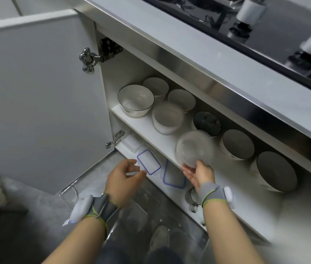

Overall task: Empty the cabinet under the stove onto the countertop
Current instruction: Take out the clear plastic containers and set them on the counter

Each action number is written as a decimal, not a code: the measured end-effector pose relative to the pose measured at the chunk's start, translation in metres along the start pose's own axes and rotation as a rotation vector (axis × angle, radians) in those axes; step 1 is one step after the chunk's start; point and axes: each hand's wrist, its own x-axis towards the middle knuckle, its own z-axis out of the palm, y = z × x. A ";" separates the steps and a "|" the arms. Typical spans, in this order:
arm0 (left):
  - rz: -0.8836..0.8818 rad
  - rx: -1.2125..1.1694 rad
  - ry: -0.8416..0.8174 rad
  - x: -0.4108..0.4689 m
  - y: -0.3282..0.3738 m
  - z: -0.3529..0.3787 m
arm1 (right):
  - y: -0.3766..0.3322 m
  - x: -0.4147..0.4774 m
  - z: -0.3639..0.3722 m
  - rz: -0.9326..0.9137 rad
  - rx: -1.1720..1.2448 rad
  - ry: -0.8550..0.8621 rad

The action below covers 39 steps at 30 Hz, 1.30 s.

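The cabinet under the stove stands open, and its upper shelf (pixel 147 124) carries several bowls. Among them are a white bowl with a dark rim (pixel 135 100), a frosted bowl (pixel 167 117), a dark bowl (pixel 207 122) and two large bowls (pixel 237 143) (pixel 275 171). My right hand (pixel 198 174) grips the near rim of a clear glass bowl (pixel 194 147) at the shelf's front edge. Just left of it, in front of the lower shelf, my left hand (pixel 125 180) hovers with loosely curled fingers and holds nothing. Blue-rimmed container lids (pixel 149 161) (pixel 173 176) lie on the lower shelf.
The cabinet door (pixel 36 101) is swung open to the left. Above the cabinet runs the pale countertop (pixel 217 60), with the black stove (pixel 265 40) set into it. A glass jar (pixel 193 197) sits on the lower shelf beside my right wrist. Grey floor lies below.
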 end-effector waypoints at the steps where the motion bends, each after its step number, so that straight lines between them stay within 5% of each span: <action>1: -0.009 0.002 0.003 0.005 0.000 0.002 | 0.003 -0.005 -0.002 -0.017 0.029 0.003; 18: -0.239 -0.459 -0.105 0.119 0.067 0.075 | 0.050 -0.056 -0.059 -0.109 -0.031 0.059; 25: -0.289 -0.435 -0.072 0.146 0.067 0.082 | 0.043 -0.052 -0.066 -0.131 -0.008 0.058; 39: -0.232 -0.642 -0.003 0.031 0.032 0.031 | 0.031 -0.102 -0.069 -0.135 -0.024 0.035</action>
